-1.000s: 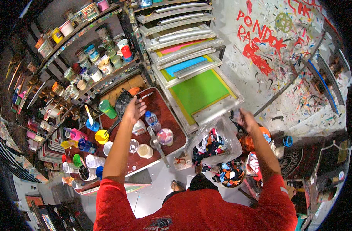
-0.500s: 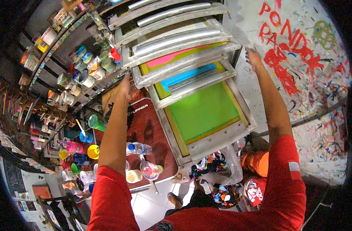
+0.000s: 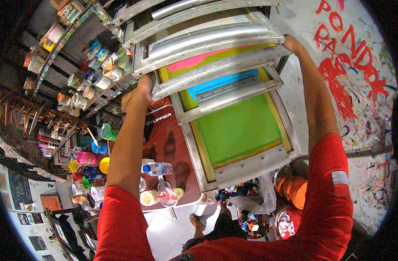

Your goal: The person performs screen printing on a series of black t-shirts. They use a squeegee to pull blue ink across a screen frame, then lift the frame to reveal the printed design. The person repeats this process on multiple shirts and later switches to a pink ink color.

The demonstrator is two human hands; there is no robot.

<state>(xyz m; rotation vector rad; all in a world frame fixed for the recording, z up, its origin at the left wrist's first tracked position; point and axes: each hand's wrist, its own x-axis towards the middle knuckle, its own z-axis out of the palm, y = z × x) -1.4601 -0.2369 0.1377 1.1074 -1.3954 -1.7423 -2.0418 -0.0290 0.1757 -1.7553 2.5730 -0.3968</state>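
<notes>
Several silk-screen frames with metal edges stand in a slanted stack before me. My left hand (image 3: pixel 145 85) is at the left edge of the frame with pink ink (image 3: pixel 199 60), its fingers curled at the metal. At that frame's right corner, my right hand (image 3: pixel 293 44) grips the edge, the fingertips hidden behind it. Below this frame sits one with blue ink (image 3: pixel 225 83) and a squeegee blade (image 3: pixel 227 92) lying across it. The lowest frame (image 3: pixel 251 167) has a green mesh (image 3: pixel 238 130). Higher frames carry silver squeegees (image 3: pixel 207 41).
Shelves of paint tubs (image 3: pixel 101 80) line the left. A dark red table (image 3: pixel 168 143) holds a water bottle (image 3: pixel 157 168) and cups. Orange containers (image 3: pixel 297 193) and a plastic bag of scraps (image 3: pixel 260 198) stand below right. A paint-spattered wall (image 3: pixel 360 87) rises at right.
Both hands have moved up and in to the edges of the pink-ink frame. Before, my right hand was off it in the air with fingers spread. The view has shifted slightly.
</notes>
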